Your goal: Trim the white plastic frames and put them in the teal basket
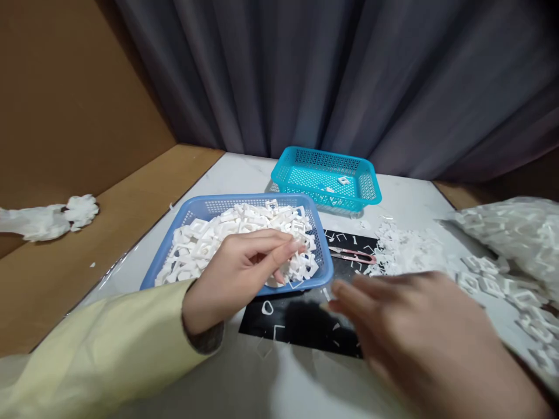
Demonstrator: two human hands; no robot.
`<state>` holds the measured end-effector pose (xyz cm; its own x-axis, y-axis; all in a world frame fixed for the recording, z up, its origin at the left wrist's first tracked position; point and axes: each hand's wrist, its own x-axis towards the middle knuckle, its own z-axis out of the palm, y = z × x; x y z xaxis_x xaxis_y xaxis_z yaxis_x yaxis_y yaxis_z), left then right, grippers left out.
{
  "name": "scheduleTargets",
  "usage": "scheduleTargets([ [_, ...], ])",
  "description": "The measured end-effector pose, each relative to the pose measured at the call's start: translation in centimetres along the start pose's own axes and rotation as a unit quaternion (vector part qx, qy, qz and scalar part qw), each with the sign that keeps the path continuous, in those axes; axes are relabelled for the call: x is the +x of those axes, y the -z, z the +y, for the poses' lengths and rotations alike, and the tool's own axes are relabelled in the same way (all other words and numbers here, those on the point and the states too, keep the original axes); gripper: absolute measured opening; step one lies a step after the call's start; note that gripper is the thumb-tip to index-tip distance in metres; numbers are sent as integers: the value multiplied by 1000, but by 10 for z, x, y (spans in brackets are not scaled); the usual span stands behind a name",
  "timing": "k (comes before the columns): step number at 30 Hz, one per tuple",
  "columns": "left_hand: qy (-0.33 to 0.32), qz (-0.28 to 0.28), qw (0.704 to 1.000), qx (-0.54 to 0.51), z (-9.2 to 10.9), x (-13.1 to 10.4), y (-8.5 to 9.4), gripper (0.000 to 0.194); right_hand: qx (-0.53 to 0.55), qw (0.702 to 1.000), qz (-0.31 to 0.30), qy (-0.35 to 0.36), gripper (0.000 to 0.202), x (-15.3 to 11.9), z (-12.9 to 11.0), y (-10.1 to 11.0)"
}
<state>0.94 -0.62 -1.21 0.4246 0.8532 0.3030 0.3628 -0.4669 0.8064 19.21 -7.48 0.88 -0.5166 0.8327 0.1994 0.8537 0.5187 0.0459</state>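
My left hand (242,273) is over the front right part of a blue basket (324,265), which holds a heap of small white frame-shaped plastic pieces (209,230). Its thumb and fingertips are pressed together in a pinch; a pale bit shows at the tips, too unclear to name. To the right, my right hand (410,320) hangs above a black mat (301,326), smeared by motion. Its fingers are bent close together, and what they hold, if anything, does not show. Thread snips (353,255) with pink handles lie on the mat beside the basket.
Behind stands a turquoise basket (325,198) with a few white pieces. White trimmings (408,250) are piled to the right, near more frame pieces (506,291) and a clear bag full of them (519,233). A crumpled white item (56,218) lies far left.
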Motion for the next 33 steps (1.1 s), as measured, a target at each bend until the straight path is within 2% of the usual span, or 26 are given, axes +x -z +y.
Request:
scheduleTargets([
  [4, 53, -29, 998, -25, 5, 1, 4, 39, -11, 999, 13, -39, 18, 6, 19, 9],
  [10, 83, -45, 994, -52, 8, 0, 3, 39, 6, 998, -1, -55, 19, 8, 17, 1],
  [20, 112, -71, 989, -67, 6, -1, 0, 39, 51, 997, -23, -52, 18, 10, 18, 5],
  [27, 60, -79, 994, -49, 4, -3, -4, 36, 12, 999, -2, -37, 17, 8, 16, 4],
  [33, -21, -41, 999, -13, 1, -7, -8, 26, 12, 999, -10, -33, 20, 8, 15, 4],
])
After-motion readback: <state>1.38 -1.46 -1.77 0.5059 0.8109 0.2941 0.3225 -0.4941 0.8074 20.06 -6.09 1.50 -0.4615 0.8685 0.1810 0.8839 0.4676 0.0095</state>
